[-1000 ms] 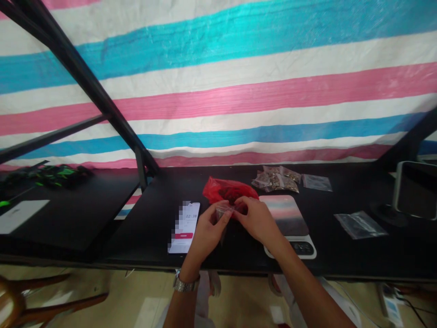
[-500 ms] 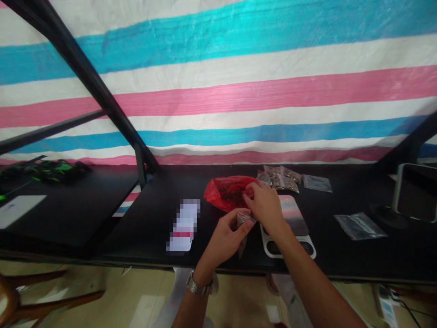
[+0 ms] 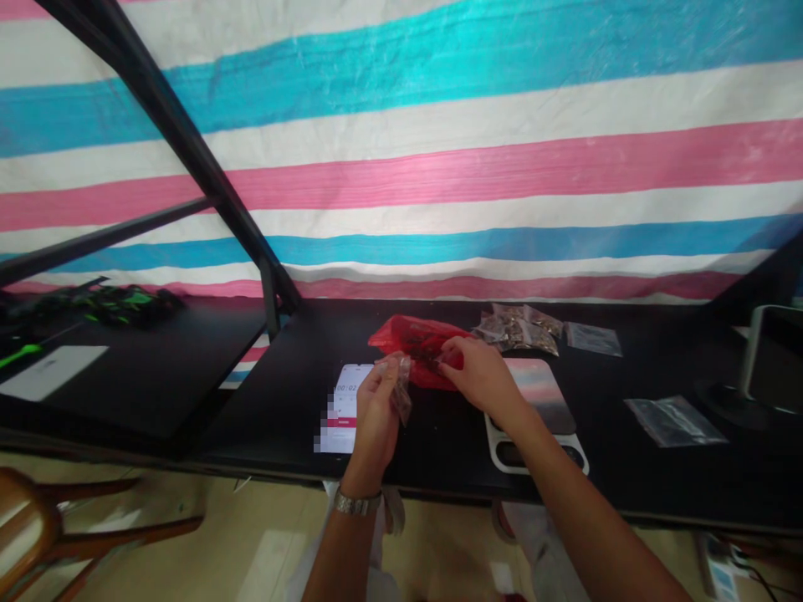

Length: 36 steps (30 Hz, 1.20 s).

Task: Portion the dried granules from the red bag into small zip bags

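Red, thin plastic makes up the open bag lying near the middle of the desk, with loose dark bits showing inside its mouth. The right hand now reaches into that mouth, thumb and fingers curled close together; whether this grip has hold of any bits, I cannot tell. Just in front of the red bag is the small clear bag, tilted, pinched near its top in the closed grip of the left hand. Its contents are too blurred to judge.

Half a second ago the hands were close together, the clear bag right beside the right wrist; now the left hand has swung away to the left and partly covers the phone. That parting suggests the work is at the red bag for the moment, the clear bag merely being kept ready.

Further out, the right forearm crosses above the front of the scale. Behind the scale, the filled packets lie heaped as before, one flat clear sachet beside them. Another flat sachet lies right of the scale, also unmoved.
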{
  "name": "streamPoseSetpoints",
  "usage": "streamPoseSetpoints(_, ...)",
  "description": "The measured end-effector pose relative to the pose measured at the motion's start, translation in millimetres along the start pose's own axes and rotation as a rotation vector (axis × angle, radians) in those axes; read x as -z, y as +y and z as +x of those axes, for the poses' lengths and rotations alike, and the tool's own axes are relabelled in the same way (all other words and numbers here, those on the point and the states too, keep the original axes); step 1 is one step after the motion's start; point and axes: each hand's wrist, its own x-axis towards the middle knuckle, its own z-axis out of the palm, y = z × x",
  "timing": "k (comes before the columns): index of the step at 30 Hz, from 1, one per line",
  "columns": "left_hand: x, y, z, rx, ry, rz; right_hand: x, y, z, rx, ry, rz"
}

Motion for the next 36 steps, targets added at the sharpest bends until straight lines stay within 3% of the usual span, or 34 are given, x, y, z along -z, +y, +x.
streamPoseSetpoints(7, 4, 10, -4, -0.070, 0.015, 0.081, 16, 12, 3, 0.007, -0.021, -0.240)
streamPoseSetpoints(11, 6, 13, -13, -0.060, -0.118, 0.283, 18, 9, 9, 0.039, -0.090, -0.227)
streamPoseSetpoints(15, 8, 12, -25, 0.010, -0.318, 0.473, 17, 9, 20, 0.163, -0.025, -0.312)
streamPoseSetpoints(20, 0, 1, -39, 0.142, -0.477, 0.485, 16, 17, 27, 0.183, -0.058, -0.354)
streamPoseSetpoints(25, -15, -16, -41, 0.242, -0.435, 0.287, 21, 22, 27, 0.134, -0.127, -0.278)
streamPoseSetpoints(30, -20, -24, -39, 0.316, -0.284, 0.188, 21, 24, 32, 0.245, -0.086, -0.284)
streamPoseSetpoints(33, -18, -24, -39, 0.337, -0.294, 0.176, 17, 26, 35, 0.310, -0.054, -0.354)
streamPoseSetpoints(36, -16, -23, -37, 0.293, -0.328, 0.173, 15, 28, 34, 0.307, -0.107, -0.330)
